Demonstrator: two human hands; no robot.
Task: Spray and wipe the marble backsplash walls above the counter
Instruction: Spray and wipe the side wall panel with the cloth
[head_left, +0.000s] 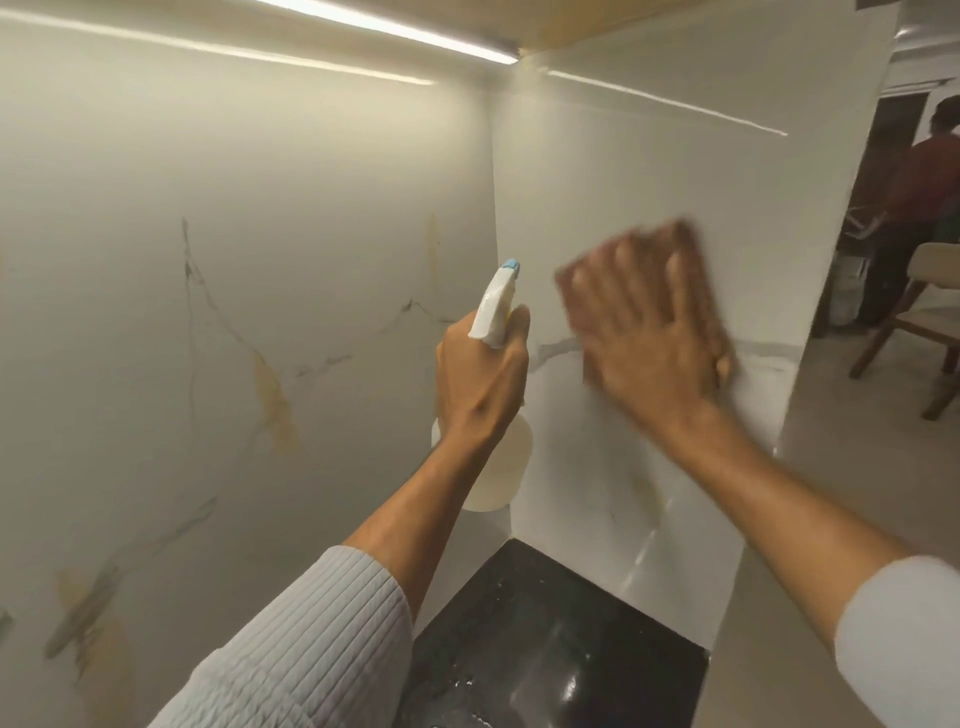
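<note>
Nearest to you, your two forearms reach up and away, each ending in a pale ribbed sleeve (322, 639) pushed back from the wrist. Between them, low in the scene, sits the corner of the black counter (550, 639), glossy and speckled, with a bright reflection on its near part.

Farther in, your left hand (480, 371) is wrapped tightly around the neck of a spray bottle (501, 462), held upright near the corner where the two walls meet. The bottle's pale, translucent body hangs below your fist, and its white trigger head with a small blue nozzle tip points up and away, toward the corner.

To the right of it, your right hand (649, 332) lies flat with fingers spread, pressing a reddish-brown cloth (691, 270) against the right-hand marble backsplash wall (623, 156). The hand and cloth are blurred, so their edges are hard to read; the cloth shows above and to both sides of your fingers. A grey vein runs across this wall at about the level of your palm.

The left-hand marble wall (234, 234) stretches away on the left, marked with thin dark veins and yellowish patches. A strip light (395, 31) glows along the top, under the cabinet, and reflects as bright lines on both walls.

Far right, past the end of the wall, a wooden chair (919, 312) stands on the floor, and another person (914, 218) is there, seen from behind.
</note>
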